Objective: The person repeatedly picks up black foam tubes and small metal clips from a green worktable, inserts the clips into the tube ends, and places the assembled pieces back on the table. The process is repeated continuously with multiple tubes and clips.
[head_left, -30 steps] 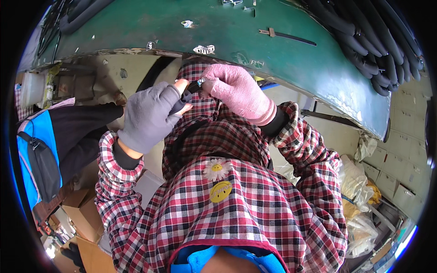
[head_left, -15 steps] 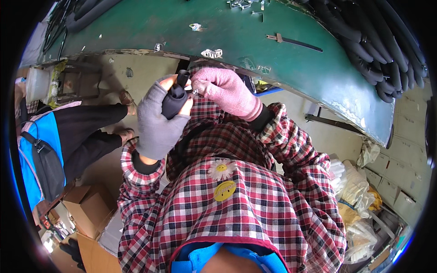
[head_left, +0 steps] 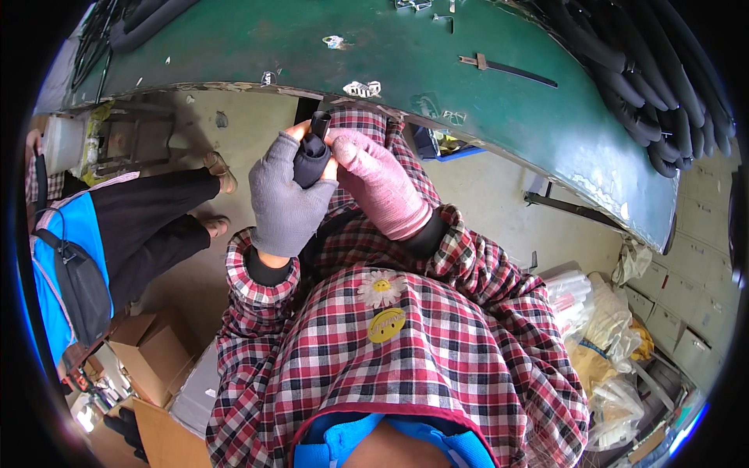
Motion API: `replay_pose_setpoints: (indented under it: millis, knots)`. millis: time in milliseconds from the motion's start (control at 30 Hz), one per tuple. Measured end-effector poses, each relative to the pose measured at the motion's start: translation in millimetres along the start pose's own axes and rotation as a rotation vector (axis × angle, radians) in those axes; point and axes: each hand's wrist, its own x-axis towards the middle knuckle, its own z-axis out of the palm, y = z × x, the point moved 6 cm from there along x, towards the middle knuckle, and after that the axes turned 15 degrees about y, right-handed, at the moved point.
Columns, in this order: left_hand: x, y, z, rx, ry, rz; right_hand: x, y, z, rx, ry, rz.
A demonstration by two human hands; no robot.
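Note:
In a grey fingerless glove, my left hand is closed around a soft black piece with a short tube-like end standing up at its top. I cannot tell exactly what kind of thing it is. Close against its right side is my right hand in a pink glove, its fingers curled in and the tips by the black piece. Whatever those fingers pinch is hidden. Both hands are over my lap, just short of the near edge of the green table.
A sliding caliper-like tool and small metal clips lie on the table. Black foam-covered tubes are heaped at its right. Another person is at the left, near a cardboard box. Plastic bags are at the right.
Both hands have shifted slightly, coming closer together around the black piece. The right hand has turned and dropped a little; the small shiny bit at its fingertips no longer shows.

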Motion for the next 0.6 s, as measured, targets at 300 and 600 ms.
replay_pose_setpoints:
  millis: [300,600]
  knots:
    - [-3.8,-6.8,6.0,-0.079,0.013,0.012,2.9,-1.1,-8.4,-0.017,0.224,-0.246]
    - [-5.8,-5.4,10.0,-0.025,-0.07,0.067,6.1,-77.0,11.0,-0.324,-0.088,-0.46]
